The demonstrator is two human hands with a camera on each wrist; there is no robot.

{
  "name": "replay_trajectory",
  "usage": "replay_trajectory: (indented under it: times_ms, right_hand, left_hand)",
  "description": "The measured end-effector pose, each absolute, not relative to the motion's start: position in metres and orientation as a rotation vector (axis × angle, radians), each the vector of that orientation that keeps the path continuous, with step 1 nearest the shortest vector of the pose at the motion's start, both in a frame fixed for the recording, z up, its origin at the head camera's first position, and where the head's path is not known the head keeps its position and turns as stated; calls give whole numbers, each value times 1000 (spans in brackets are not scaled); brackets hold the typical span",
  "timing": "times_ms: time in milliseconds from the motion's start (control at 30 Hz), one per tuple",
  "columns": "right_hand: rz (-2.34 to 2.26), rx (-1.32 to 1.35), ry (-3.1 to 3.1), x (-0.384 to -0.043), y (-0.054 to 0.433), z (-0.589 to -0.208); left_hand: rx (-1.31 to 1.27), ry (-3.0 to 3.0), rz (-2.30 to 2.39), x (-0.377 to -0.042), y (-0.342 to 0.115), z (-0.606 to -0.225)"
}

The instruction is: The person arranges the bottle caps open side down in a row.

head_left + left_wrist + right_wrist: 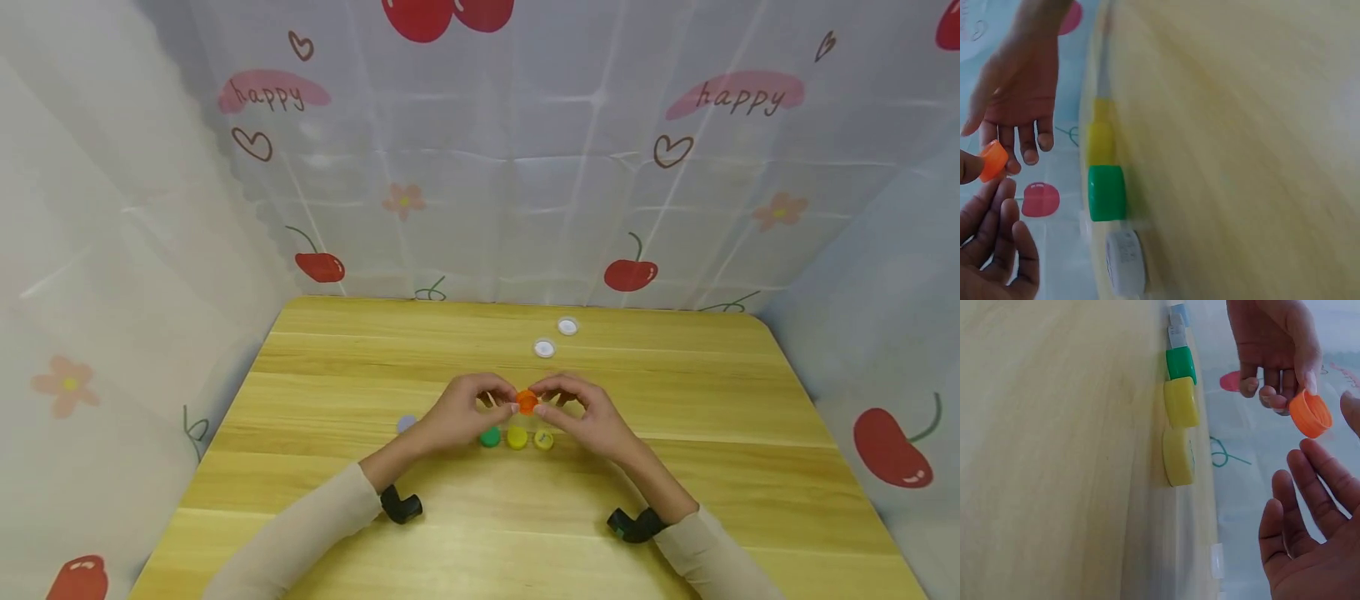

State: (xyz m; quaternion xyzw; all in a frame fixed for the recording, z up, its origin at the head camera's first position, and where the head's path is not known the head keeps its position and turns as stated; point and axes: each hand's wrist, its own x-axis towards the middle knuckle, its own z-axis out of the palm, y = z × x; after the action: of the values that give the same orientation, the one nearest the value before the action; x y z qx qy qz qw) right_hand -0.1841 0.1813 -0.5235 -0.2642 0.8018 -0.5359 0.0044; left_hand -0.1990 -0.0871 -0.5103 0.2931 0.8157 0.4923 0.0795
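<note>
An orange bottle cap point(527, 402) is held up over the table, pinched between the thumb and fingertips of my left hand point(467, 413). Its hollow, ridged inside faces the right hand in the right wrist view. My right hand point(588, 415) is close beside the cap, fingers loosely spread; the right wrist view shows a small gap between its fingertips and the cap. Below both hands stand a green cap point(490, 437), a yellow cap point(517, 437) and a paler yellow cap point(543, 440) in a row. A whitish cap point(1125, 262) next to the green one is hidden from the head view.
A pale bluish cap point(406, 423) lies left of the row, partly behind the left wrist. Two white round caps point(544, 348) lie farther back on the wooden table point(337, 350). Printed curtains point(495, 183) enclose the back and sides. Black wrist mounts point(633, 525) hang under both wrists.
</note>
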Motion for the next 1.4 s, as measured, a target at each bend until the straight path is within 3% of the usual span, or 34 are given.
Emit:
replay_trajectory:
  times_ms: [233,400,1033,1400]
  right_hand:
    - [-1756,-718,2156,-189,186,-530]
    - [-1765,-737,1984,-191,189,-534]
    - [-1885,-746,2000,-186,177,-533]
    - [-1897,-805,2317,-179,166,-533]
  left_hand:
    - [1614,2935,988,-195,-88,-514]
    - [1834,3015,884,-196,-87,-515]
    - [1783,3004,950,-197,-86,-512]
    - [1417,2878,1213,-192,-87,-516]
